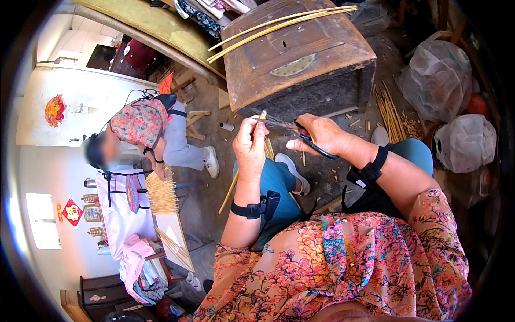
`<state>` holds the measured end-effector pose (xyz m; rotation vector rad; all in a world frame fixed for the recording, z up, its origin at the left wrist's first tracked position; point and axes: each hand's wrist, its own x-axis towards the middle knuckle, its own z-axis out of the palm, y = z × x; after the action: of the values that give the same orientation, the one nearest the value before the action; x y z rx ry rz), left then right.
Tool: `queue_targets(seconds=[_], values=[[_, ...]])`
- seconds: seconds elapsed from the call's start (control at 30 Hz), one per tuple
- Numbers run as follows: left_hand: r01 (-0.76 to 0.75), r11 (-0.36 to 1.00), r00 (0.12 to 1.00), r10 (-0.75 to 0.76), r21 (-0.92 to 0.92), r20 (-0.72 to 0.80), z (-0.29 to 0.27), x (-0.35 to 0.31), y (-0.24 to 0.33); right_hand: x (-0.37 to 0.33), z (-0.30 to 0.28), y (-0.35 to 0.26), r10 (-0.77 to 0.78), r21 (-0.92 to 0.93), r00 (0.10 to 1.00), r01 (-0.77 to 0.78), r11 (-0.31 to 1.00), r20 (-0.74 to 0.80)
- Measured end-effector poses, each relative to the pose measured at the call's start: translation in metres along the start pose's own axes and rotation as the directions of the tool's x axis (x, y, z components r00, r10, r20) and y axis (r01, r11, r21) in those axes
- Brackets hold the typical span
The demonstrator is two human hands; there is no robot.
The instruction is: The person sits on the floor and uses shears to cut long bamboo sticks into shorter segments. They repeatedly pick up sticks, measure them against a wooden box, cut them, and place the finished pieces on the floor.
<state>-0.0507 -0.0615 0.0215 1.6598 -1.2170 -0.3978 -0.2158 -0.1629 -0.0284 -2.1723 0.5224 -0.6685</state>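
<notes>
My left hand [251, 142] is closed in a pinch on a thin yellowish stick, perhaps reed or bamboo, whose pale cut tip [263, 114] shows above the fingers. Black-handled scissors [316, 147] sit in my right hand [327, 134], with fingers through the loops. Their blades point left and reach close to the stick's tip; whether they touch it I cannot tell. Below my left hand, another long yellow stick [229, 191] slants down beside my knee. Short cut pieces [354, 123] lie scattered on the floor beyond my hands.
A worn wooden cabinet [252, 75] stands ahead, with long sticks [284, 24] across its top. More sticks [390, 112] and plastic bags [437, 78] lie right. At left, another person [142, 123] bends over a table [173, 236] with a stick bundle [161, 194].
</notes>
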Motion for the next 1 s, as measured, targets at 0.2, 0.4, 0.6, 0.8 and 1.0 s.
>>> queue_targets(seconds=[0.2,0.4,0.6,0.8,1.0], values=[[-0.033,0.999,0.999,0.034,0.017,-0.021,0.005,-0.003,0.003,0.001,-0.004,-0.006,0.069,-0.051,0.997,-0.067,0.996,0.037],[-0.057,0.998,0.998,0.058,0.021,-0.036,0.009,-0.006,-0.001,0.001,-0.003,-0.006,0.066,-0.107,0.998,-0.066,0.992,0.004],[0.016,0.993,0.998,-0.023,-0.121,-0.056,0.01,-0.007,0.002,-0.002,-0.005,-0.012,0.104,-0.101,0.994,-0.101,0.99,0.026],[-0.026,0.997,0.997,0.021,-0.077,-0.068,0.013,-0.008,0.0,-0.001,-0.004,-0.014,0.093,-0.103,0.995,-0.088,0.991,0.045],[-0.063,0.997,0.997,0.061,-0.043,-0.047,0.018,-0.008,0.002,-0.001,-0.005,-0.013,0.11,-0.111,0.993,-0.104,0.988,0.045]])
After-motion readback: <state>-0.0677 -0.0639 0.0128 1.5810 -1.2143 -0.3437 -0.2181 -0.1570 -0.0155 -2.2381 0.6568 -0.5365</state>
